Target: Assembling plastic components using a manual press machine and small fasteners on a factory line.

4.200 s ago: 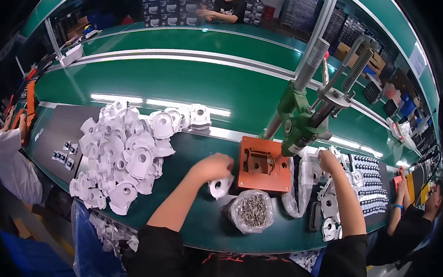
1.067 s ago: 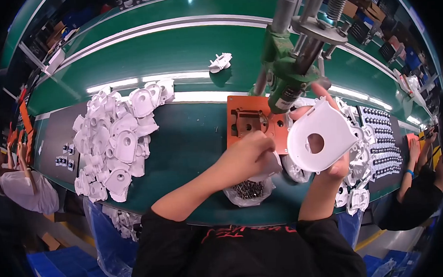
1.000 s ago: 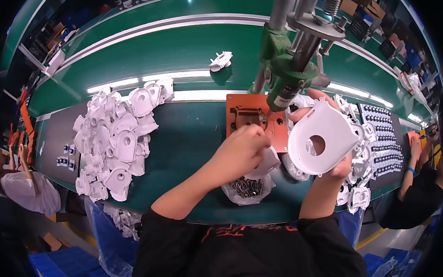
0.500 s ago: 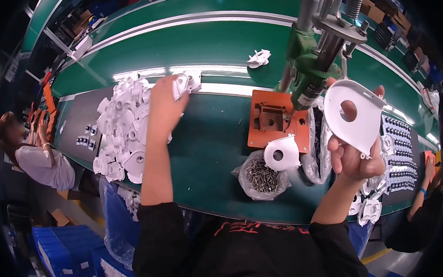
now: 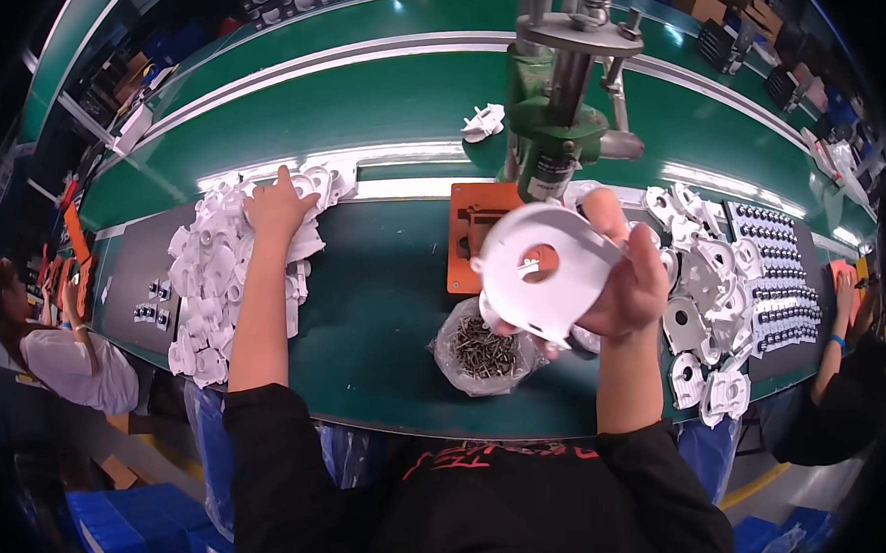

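My right hand [image 5: 632, 292] grips a white plastic cover [image 5: 588, 279], round-edged with a large hole, and holds it up in front of the press. Its fingers and thumb wrap the cover's right and lower edges. My left hand [image 5: 277, 210] reaches to the pile of white plastic parts [image 5: 207, 269] at the left. Its index finger points away and its thumb is spread; nothing shows in its grasp. Behind the cover stands a green press [image 5: 556, 130] over an orange fixture [image 5: 459, 246], which the cover partly hides. A clear bag of small metal screws [image 5: 482, 360] sits below.
More white parts [image 5: 710, 303] are heaped at the right, beside rows of small black-and-white pieces [image 5: 784, 279]. One white part [image 5: 483, 122] lies at the back. Co-workers sit at both sides. Blue bins [image 5: 141, 533] stand on the floor at lower left.
The view has shifted right. My right hand has brought the cover leftward in front of the fixture and turned it. My left hand has moved from the pile's far end back over the pile.
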Action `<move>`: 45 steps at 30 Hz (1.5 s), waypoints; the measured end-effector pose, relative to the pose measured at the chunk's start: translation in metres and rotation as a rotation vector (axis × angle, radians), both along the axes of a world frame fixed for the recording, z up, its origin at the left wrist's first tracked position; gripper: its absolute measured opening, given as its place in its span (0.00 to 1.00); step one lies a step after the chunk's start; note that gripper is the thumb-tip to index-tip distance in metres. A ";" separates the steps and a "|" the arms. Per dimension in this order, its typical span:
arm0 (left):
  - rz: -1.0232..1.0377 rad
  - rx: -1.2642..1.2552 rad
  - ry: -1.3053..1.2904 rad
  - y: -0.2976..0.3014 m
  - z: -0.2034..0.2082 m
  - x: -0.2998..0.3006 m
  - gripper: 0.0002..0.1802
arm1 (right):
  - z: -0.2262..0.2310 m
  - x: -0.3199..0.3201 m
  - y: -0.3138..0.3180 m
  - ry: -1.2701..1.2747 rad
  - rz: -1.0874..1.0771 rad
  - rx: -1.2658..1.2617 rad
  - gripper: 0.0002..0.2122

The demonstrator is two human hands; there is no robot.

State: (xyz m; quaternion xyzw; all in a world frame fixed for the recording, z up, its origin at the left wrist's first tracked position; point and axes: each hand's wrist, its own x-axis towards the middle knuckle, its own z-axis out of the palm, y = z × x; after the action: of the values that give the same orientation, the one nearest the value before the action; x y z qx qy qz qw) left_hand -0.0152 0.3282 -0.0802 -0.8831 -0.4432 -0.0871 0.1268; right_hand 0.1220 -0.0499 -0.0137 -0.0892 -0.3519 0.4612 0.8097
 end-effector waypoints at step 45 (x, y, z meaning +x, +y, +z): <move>-1.136 -0.479 -1.455 -0.259 0.062 0.038 0.34 | -0.008 -0.054 0.017 -0.463 -0.760 -0.320 0.27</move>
State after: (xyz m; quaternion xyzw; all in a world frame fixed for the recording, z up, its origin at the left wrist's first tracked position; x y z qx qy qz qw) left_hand 0.0225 0.0688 -0.0186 -0.6984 0.0755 -0.5706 -0.4254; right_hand 0.0678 -0.0327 -0.0213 -0.4357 -0.3902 0.1483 0.7974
